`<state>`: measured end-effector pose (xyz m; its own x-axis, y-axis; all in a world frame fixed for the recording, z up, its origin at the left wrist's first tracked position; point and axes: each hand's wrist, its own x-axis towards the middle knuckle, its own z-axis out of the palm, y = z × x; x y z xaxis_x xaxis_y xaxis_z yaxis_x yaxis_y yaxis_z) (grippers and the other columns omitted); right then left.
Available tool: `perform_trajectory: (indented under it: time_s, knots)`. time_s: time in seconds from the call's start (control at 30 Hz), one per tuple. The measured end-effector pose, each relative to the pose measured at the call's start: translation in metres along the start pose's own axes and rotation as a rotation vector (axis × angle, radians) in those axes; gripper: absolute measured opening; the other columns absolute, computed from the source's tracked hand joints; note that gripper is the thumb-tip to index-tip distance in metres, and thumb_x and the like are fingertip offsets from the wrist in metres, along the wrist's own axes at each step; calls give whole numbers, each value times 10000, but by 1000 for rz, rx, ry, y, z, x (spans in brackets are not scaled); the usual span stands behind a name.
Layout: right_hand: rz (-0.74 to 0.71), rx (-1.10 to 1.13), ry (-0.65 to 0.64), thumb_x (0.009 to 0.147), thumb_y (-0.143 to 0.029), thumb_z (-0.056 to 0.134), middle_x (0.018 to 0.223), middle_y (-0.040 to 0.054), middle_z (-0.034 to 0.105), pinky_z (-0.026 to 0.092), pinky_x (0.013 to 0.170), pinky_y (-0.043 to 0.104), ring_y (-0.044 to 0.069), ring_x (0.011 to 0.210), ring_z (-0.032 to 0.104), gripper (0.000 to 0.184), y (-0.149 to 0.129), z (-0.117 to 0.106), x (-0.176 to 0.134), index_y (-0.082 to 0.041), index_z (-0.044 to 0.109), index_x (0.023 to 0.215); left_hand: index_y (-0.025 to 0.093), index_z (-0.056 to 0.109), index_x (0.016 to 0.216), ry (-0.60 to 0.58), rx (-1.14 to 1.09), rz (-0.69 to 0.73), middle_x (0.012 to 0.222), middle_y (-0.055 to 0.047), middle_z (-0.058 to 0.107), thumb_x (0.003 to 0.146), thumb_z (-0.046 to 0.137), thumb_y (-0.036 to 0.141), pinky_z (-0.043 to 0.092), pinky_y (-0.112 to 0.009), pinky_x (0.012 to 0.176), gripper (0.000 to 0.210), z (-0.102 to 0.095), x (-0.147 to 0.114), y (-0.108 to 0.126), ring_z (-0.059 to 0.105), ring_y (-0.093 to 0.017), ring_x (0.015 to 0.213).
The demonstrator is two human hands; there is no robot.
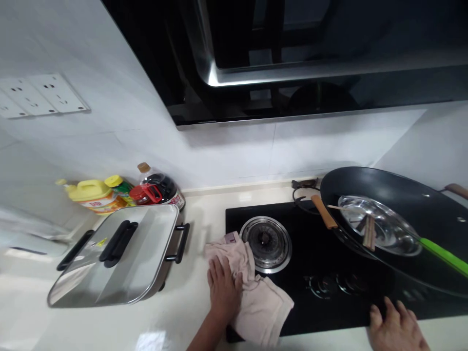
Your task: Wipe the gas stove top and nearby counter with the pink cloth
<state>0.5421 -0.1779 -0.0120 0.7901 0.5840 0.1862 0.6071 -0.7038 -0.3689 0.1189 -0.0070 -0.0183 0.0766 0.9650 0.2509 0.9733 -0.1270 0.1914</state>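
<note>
Pink cloth (262, 309) is lying under L hand (225, 288), straddling counter (192, 278) & hob (303, 243), long axis running from beside burner (265, 238) diag. twd near R. L hand (nearer) is resting palm-down, fingers apart; can't tell if gripping. R hand (395, 325) is resting open, empty, on hob's front edge, well R of cloth.

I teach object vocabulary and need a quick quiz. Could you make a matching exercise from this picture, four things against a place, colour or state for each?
Things:
1. Cloth
2. Metal bowl
3. Pan
4. Jug

Places, colours, states:
A. Covered by a lid
B. Yellow
C. Under the left hand
D. Inside the wok

Right pairs: 1-C, 2-D, 3-A, 4-B
</note>
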Motion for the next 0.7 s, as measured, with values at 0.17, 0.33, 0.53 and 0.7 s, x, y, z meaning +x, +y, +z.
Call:
perform_trajectory:
  time_s: [0.17,0.33,0.53,0.7]
  knots:
    - [-20,2,53,974,-594,271,1559,249,481,352,1148,710,444,1509,370,731,-4,1,0,-149,505,1505,92,423,1582,-110,39,42,1659,-282,347,984,493,557,303,-627,1236,761,-5,80,16,255,-436,1579]
    - [-36,-13,69,979,-611,220,1551,255,488,359,1144,711,453,1496,382,757,-7,2,-1,-132,516,1485,138,408,1598,-314,106,45,1697,-262,275,974,512,596,291,-609,1232,781,-12,171,26,253,-439,1579]
    - [-58,-29,76,997,-579,221,1542,257,492,373,1142,691,439,1499,378,727,-8,2,-1,-109,533,1456,262,462,1567,-410,104,151,1691,-191,344,870,655,631,304,-647,1187,811,-10,248,75,310,-435,1540]
    - [-69,-27,75,1006,-536,254,1537,254,495,374,1142,678,425,1513,361,674,-9,2,-1,-117,524,1460,277,601,1423,-393,87,197,1511,-213,530,855,686,619,431,-645,1043,669,-11,265,120,500,-449,1339]
